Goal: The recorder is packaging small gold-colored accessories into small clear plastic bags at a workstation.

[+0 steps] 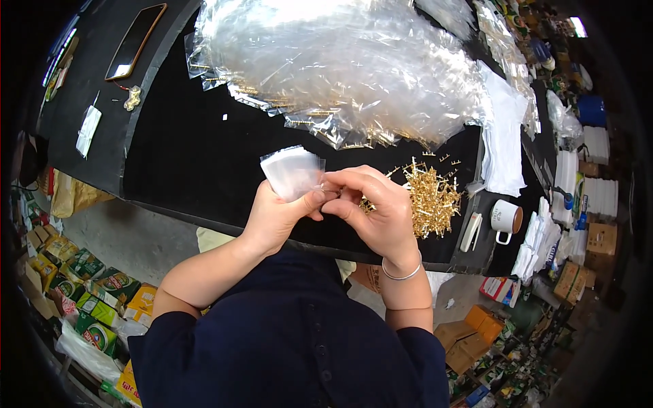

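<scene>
A fanned stack of small clear plastic bags (pixel 292 173) is gripped in my left hand (pixel 275 217), its thumb lying across the lower edge. My right hand (pixel 373 204), with a bangle at the wrist, is curled against the right edge of the stack. Its fingertips meet the left thumb there, and what they pinch is too small to make out. Just right of that hand lies a loose heap of small gold-coloured metal pieces (pixel 432 200), partly behind the fingers. Beyond both hands spreads a large pile of filled clear bags (pixel 354 75), with gold pieces showing along its near edge.
The black table (pixel 183 163) carries a phone (pixel 136 41) and a small gold trinket (pixel 132 98) at far left. On the right are a stapler (pixel 471 231), a white mug (pixel 506 219) and white sheets (pixel 503 129). Cartons (pixel 102 285) crowd the floor at lower left.
</scene>
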Available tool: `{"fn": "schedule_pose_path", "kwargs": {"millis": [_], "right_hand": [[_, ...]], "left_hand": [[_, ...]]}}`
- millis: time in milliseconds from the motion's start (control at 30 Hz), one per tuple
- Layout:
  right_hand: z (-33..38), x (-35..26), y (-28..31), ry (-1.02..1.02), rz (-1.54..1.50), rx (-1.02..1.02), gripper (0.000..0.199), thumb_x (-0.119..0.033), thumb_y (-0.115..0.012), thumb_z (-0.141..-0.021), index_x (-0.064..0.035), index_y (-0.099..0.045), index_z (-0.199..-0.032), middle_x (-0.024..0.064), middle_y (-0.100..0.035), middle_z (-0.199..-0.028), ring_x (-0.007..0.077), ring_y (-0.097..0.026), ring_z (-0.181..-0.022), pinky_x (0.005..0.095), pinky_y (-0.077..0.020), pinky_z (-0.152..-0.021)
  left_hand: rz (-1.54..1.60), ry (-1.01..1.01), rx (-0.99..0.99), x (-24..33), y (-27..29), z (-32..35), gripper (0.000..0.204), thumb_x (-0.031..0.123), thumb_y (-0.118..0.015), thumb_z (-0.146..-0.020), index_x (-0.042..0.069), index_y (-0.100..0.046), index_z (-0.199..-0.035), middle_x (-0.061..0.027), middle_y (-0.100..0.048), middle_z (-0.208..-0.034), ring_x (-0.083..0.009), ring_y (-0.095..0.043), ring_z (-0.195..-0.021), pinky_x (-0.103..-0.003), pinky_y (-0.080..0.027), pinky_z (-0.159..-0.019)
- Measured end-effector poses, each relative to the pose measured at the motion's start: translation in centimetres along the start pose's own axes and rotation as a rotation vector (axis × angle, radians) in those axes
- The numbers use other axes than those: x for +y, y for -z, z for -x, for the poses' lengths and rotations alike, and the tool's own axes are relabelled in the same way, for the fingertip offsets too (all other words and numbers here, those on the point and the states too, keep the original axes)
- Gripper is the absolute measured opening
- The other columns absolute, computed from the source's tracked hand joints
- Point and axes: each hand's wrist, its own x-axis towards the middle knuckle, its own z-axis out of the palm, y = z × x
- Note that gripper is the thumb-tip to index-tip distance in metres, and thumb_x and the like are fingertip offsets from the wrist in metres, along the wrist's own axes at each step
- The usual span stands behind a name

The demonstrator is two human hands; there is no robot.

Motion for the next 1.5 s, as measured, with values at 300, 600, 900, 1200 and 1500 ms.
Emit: {"fn": "schedule_pose_path", "kwargs": {"millis": [300, 600, 900, 1200, 1500], "right_hand": [[-1.6, 1.3, 1.4, 0.131, 0.396, 0.230, 0.027, 0.006, -0.074, -0.073, -0.0014, -0.066, -0.098, 0.0092, -0.062, -0.084, 0.0200, -0.060, -0.071, 0.0279, -0.0509, -0.061], [1.9, 3.0, 0.4, -0.153, 0.518, -0.250, 0.027, 0.005, -0.072, -0.075, -0.0013, -0.064, -0.100, 0.0096, -0.056, -0.080, 0.0194, -0.059, -0.066, 0.0287, -0.0498, -0.060], [0.3, 1.0, 1.1, -0.189, 0.030, 0.012, 0.014, 0.008, -0.069, -0.078, 0.0014, -0.066, -0.091, 0.0071, -0.062, -0.086, 0.0129, -0.060, -0.069, 0.0243, -0.0485, -0.060], [-0.6, -0.9, -0.8, -0.036, -0.075, 0.059, 0.021, 0.008, -0.069, -0.080, 0.0040, -0.066, -0.100, 0.0085, -0.065, -0.088, 0.0117, -0.060, -0.072, 0.0227, -0.0489, -0.062], [-2.6, 1.2, -0.3, 0.149, 0.221, 0.128, 0.035, 0.006, -0.070, -0.080, -0.0003, -0.063, -0.114, 0.0087, -0.063, -0.086, 0.0143, -0.060, -0.072, 0.0245, -0.0499, -0.062]], "left_hand": [[-0.011, -0.062, 0.148, 1.1, 0.6, -0.2, 0.026, 0.016, -0.066, -0.092, -0.001, -0.059, -0.111, -0.0068, -0.064, -0.091, -0.0115, -0.060, -0.080, -0.022, -0.048, -0.060], [-0.131, -0.103, 0.058, 0.3, 0.3, -0.3, 0.015, 0.012, -0.066, -0.091, 0.000, -0.062, -0.097, -0.0076, -0.065, -0.085, -0.0106, -0.059, -0.073, -0.022, -0.046, -0.055], [-0.083, -0.034, 0.064, 0.7, 0.0, -0.1, 0.020, 0.015, -0.073, -0.087, 0.002, -0.060, -0.097, -0.0074, -0.064, -0.086, -0.0107, -0.057, -0.069, -0.021, -0.044, -0.054], [-0.033, -0.008, -0.006, 0.4, 0.4, 0.2, 0.029, 0.014, -0.073, -0.086, -0.001, -0.060, -0.107, -0.0098, -0.067, -0.094, -0.0125, -0.063, -0.077, -0.023, -0.049, -0.057], [-0.028, -0.256, 0.196, 1.3, 1.3, 0.3, 0.023, 0.018, -0.059, -0.097, 0.001, -0.059, -0.112, -0.0062, -0.064, -0.097, -0.0117, -0.060, -0.082, -0.023, -0.047, -0.063]]}}
